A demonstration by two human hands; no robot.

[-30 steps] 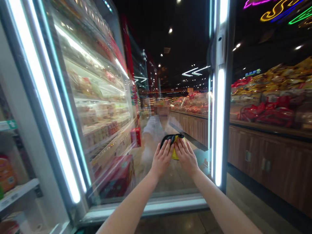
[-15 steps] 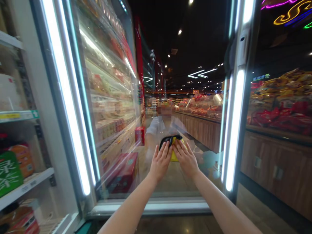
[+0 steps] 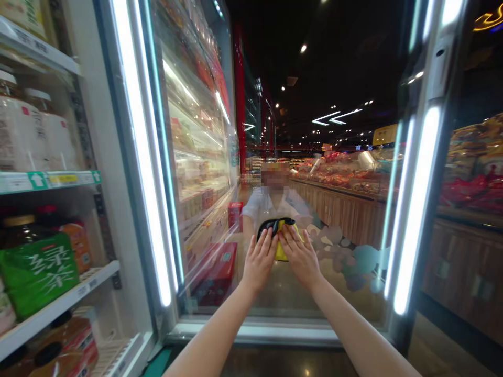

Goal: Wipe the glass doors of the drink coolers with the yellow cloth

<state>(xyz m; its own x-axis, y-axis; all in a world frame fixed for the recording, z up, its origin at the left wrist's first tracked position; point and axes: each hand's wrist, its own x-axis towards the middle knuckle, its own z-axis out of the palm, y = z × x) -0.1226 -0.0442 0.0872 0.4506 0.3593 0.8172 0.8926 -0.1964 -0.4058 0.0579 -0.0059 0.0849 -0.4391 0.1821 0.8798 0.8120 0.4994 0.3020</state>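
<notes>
Both my hands lie flat, side by side, on a folded black and yellow cloth (image 3: 282,252) against the glass door (image 3: 314,293). My left hand (image 3: 259,260) covers the cloth's dark left part, fingers stretched upward. My right hand (image 3: 299,255) rests on the yellow part, its fingers long and slightly apart. The cloth's black rolled edge shows above the fingertips; the rest is hidden under the hands. A lit white strip (image 3: 418,209) runs up the door's right side, and another strip (image 3: 143,157) up its left.
On my left, cooler shelves (image 3: 98,275) hold a green-labelled bottle (image 3: 41,267), white-labelled bottles (image 3: 35,125) and amber bottles (image 3: 65,343). In the glass appear a person's reflection (image 3: 255,209), lit shelves and red boxes (image 3: 214,272). A wood-panelled display counter (image 3: 463,262) stands at right.
My view has turned left, so the door frame and shelves sit farther right. Both hands and the cloth have slid left across the glass, nearer the door's left side.
</notes>
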